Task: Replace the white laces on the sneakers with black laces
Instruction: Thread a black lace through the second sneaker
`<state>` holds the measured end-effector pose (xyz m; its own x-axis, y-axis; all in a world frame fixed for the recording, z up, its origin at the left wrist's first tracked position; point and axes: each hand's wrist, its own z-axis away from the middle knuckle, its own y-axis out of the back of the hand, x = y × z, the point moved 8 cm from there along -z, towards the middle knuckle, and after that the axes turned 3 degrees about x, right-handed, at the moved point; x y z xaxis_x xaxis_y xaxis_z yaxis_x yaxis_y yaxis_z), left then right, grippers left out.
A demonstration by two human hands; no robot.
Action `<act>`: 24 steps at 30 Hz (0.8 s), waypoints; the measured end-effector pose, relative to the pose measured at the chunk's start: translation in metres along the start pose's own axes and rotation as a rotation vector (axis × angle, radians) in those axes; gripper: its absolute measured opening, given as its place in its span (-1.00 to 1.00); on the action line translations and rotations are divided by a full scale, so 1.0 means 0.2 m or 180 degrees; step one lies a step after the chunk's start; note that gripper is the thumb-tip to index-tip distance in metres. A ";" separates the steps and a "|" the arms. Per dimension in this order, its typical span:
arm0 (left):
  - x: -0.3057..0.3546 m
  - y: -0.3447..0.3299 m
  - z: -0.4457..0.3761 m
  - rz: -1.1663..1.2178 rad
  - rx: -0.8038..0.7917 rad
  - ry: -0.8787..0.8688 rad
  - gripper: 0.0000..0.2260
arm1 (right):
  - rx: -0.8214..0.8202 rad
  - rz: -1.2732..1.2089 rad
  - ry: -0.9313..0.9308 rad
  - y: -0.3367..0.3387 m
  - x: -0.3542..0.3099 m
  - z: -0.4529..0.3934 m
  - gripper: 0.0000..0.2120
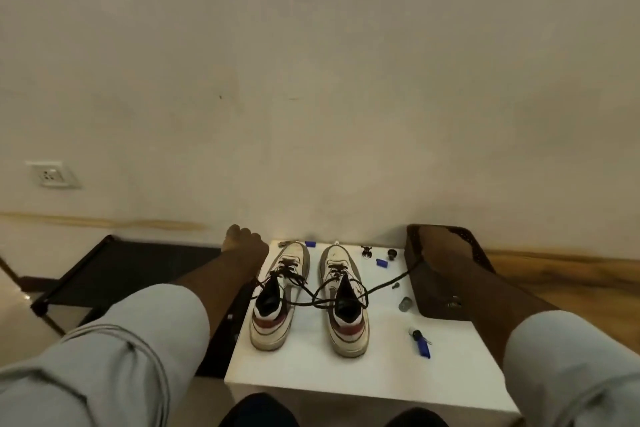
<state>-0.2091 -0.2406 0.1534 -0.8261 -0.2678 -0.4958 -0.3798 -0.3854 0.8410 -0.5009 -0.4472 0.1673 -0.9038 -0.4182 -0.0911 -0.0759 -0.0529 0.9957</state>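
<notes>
At the bottom of the frame two pale sleeves (104, 350) reach forward over a white table (346, 381). At its centre stands a pair of white sneakers (308, 295), heels toward the camera, both threaded with black laces (322, 302); one lace end trails right toward a dark brown box (446, 302). The left hand (244, 241) rests at the table's far left corner, fingers curled loosely, holding nothing visible. The right hand (446, 246) lies over the box, too dark to tell its grip. Small blue pieces (423, 347) dot the table. No writing is legible.
</notes>
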 end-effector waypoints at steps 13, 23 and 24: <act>0.68 -0.38 -0.19 0.4063 -0.0440 0.0306 -0.42 | -0.1115 -0.1866 0.0399 -0.81 -0.30 0.12 -0.48; 0.19 -0.18 -0.23 0.2755 -0.0178 0.0104 -0.77 | -0.0153 -0.1321 0.0106 -0.47 0.03 -0.12 -0.69; 0.20 -0.17 -0.22 0.2570 -0.0207 0.0086 -0.72 | -0.0363 -0.0878 0.0252 -0.48 0.01 -0.12 -0.57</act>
<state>-0.2102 -0.2772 0.0957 -0.8244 -0.5062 0.2532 0.3551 -0.1144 0.9278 -0.4852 -0.4639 0.0704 -0.8197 -0.4428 -0.3632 -0.2620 -0.2739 0.9254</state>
